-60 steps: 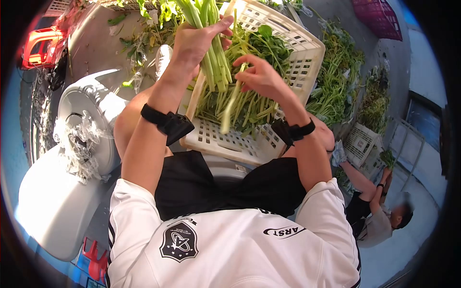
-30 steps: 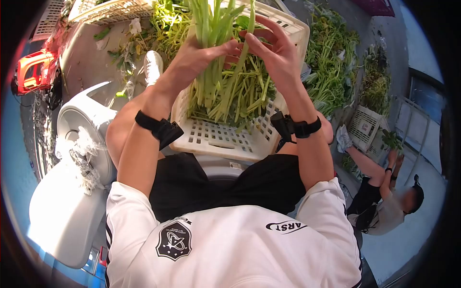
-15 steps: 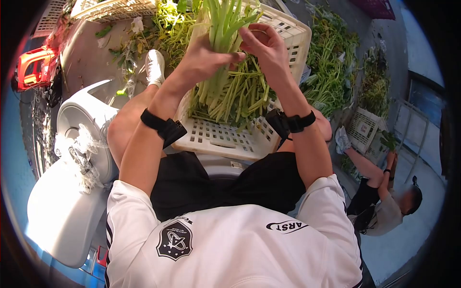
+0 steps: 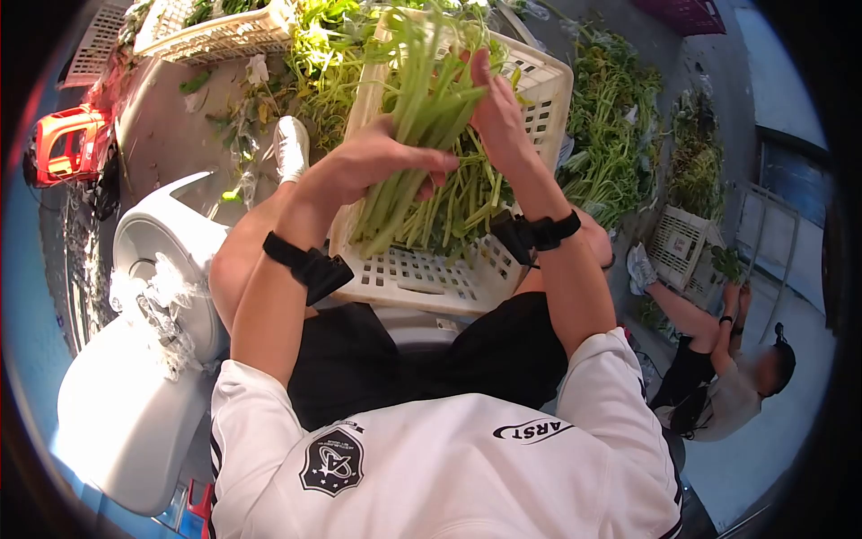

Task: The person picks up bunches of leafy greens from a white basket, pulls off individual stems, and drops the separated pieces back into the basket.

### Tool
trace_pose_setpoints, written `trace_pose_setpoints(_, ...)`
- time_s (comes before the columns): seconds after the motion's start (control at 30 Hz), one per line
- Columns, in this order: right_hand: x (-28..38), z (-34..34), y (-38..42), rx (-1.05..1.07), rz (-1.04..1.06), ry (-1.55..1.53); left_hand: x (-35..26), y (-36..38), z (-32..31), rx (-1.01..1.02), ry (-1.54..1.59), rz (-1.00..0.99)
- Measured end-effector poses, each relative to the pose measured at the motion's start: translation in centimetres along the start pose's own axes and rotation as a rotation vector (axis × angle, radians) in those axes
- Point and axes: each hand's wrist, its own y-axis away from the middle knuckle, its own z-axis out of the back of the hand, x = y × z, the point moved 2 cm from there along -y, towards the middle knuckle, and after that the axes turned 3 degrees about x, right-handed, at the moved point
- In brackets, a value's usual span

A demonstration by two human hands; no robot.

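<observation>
A bunch of long green stalks that look like celery (image 4: 415, 117) leans over the white plastic crate (image 4: 409, 280) between my knees. My left hand (image 4: 382, 160) is wrapped round the stalks from the left, its thumb lying across their front. My right hand (image 4: 499, 115) stands at the bunch's right side with its fingers stretched upward; its fingertips are partly hidden by the stalks. More cut stalks (image 4: 471, 202) lie in the crate under my hands.
Heaps of greens (image 4: 611, 135) cover the floor to the right. A second crate (image 4: 215, 45) holds greens at upper left. A white chair (image 4: 126, 395) with crumpled plastic (image 4: 166, 314) stands left, near a red stool (image 4: 67, 144). Another person (image 4: 718, 386) sits at right holding greens.
The bunch has come lower and tilted, its lower ends now toward the crate's near left. My right hand has gone from curled fingers to stretched ones beside the bunch.
</observation>
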Motion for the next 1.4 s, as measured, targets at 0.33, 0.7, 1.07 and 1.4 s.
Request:
trace_pose_setpoints(0.33, -0.5, 0.8, -0.3, -0.061, -0.013, 0.155, -0.2, 0.2, 0.9, -0.154, 0.137, -0.101)
trace_pose_setpoints(0.7, -3.6, -5.9, 4.3, 0.370, -0.012, 0.131, 0.5, -1.2, 2.2, -0.378, 0.344, -0.342)
trace_pose_setpoints(1.07, -1.7, -4.1, 4.7, 0.594, -0.301, 0.029, 1.0, -0.4, 2.5, -0.100, 0.661, -0.431)
trace_pose_setpoints(1.4, -1.5, -2.7, 4.1, 0.706, -0.283, 0.222, 0.2, -1.2, 1.4, -0.233, 0.593, -0.323)
